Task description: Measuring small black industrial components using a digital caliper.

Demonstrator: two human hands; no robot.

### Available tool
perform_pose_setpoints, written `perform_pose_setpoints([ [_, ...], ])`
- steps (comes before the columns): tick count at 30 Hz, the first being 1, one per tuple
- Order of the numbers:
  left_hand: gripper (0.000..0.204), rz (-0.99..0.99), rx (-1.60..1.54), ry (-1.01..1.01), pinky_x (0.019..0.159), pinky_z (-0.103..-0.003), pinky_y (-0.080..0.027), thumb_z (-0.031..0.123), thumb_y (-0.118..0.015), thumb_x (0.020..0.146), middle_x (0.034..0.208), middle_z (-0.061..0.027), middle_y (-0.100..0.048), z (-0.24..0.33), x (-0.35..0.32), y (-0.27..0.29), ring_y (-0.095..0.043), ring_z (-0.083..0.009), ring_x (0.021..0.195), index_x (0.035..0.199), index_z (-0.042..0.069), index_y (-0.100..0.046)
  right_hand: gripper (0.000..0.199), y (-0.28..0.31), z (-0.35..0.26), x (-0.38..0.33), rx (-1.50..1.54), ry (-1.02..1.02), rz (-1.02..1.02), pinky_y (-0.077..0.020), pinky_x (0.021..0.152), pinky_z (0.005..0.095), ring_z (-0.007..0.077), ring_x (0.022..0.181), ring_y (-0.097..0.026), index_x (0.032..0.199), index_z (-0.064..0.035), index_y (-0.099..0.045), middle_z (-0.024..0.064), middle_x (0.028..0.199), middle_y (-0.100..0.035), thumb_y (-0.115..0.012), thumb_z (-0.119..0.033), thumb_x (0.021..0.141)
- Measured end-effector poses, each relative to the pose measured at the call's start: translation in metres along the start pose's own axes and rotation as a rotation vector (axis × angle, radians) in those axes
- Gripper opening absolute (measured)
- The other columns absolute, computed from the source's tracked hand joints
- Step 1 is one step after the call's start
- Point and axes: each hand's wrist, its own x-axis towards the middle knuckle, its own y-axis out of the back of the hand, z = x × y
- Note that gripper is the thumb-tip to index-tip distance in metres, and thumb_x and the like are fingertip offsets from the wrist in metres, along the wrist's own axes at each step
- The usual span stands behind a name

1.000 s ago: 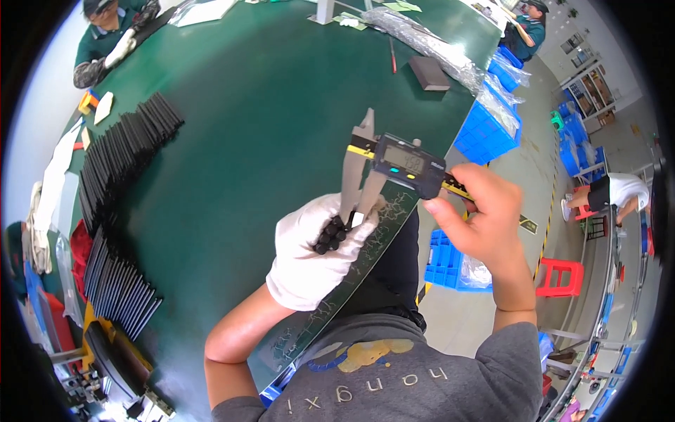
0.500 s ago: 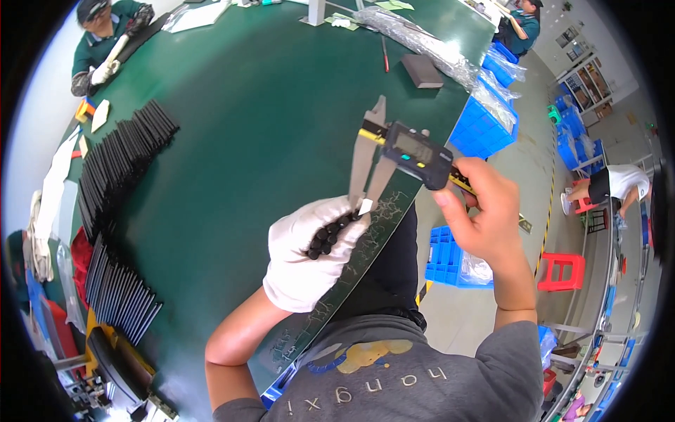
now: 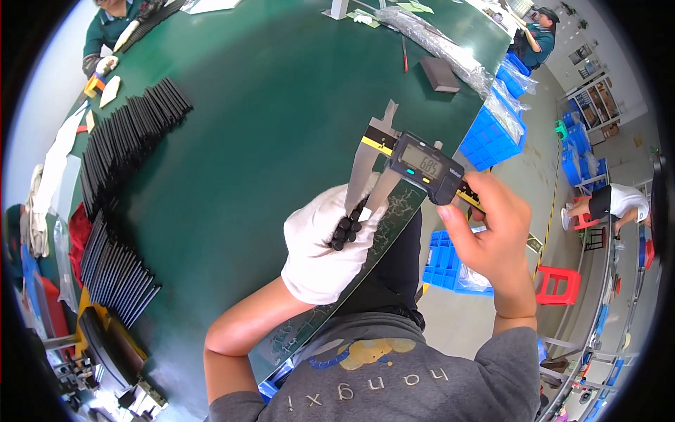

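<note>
Over the table [image 3: 239, 148], left fingers [image 3: 364, 239] clasp rods [image 3: 344, 232], right fingers [image 3: 455, 225] pinch calipers [image 3: 422, 167].

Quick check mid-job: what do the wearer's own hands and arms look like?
The left hand wears a plain white glove ending around the wrist; the right hand is ungloved. Both forearms are bare, below short dark grey sleeves.

The green table [image 3: 267, 119] is marked by pale, crack-like lines [image 3: 402, 202] along its near edge. Its left side is covered by a curved row of black rods [image 3: 133, 133], continued nearer by shinier dark rods [image 3: 116, 274]. Toward the far right, a dark brown block [image 3: 440, 74], a slim red-handled tool [image 3: 405, 63] and clear plastic wrapping [image 3: 439, 46] are laid.
</note>
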Motion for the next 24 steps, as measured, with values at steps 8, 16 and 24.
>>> perform_pose_setpoints([
  [8, 0.034, 0.064, 0.088, -0.049, 0.059, -0.022, -0.043, -0.013, -0.058, 0.072, 0.085, -0.007, -0.059, -0.004, 0.001, -0.001, -0.053, -0.0097, 0.068, 0.102, 0.003, -0.058, 0.031, 0.003, -0.006, 0.006, -0.115, 0.012, 0.037, -0.0404, 0.044, 0.0284, 0.0215, 0.05, -0.055, 0.08, -0.0036, -0.058, 0.0071, 0.065, -0.059, -0.078, -0.024, 0.067],
  [16, 0.022, 0.106, 0.095, 0.062, 0.058, -0.021, -0.044, -0.005, -0.067, 0.076, 0.076, -0.0021, -0.06, -0.004, 0.0, -0.001, -0.053, -0.0075, 0.062, 0.095, 0.003, -0.062, 0.031, -0.003, -0.002, 0.006, -0.1, 0.02, 0.074, -0.0367, 0.04, 0.0301, 0.0216, 0.045, -0.052, 0.074, -0.0064, -0.057, 0.0041, 0.057, -0.052, -0.077, -0.029, 0.067],
  [24, 0.019, 0.121, 0.115, 0.033, 0.06, -0.022, -0.045, -0.002, -0.065, 0.079, 0.077, -0.0052, -0.061, -0.01, 0.002, -0.004, -0.056, -0.0105, 0.064, 0.097, 0.004, -0.062, 0.029, -0.007, 0.007, -0.001, 0.03, 0.048, 0.088, -0.0395, 0.043, 0.0295, 0.0211, 0.047, -0.052, 0.089, -0.0027, -0.058, 0.0069, 0.069, -0.059, -0.072, -0.018, 0.07],
])
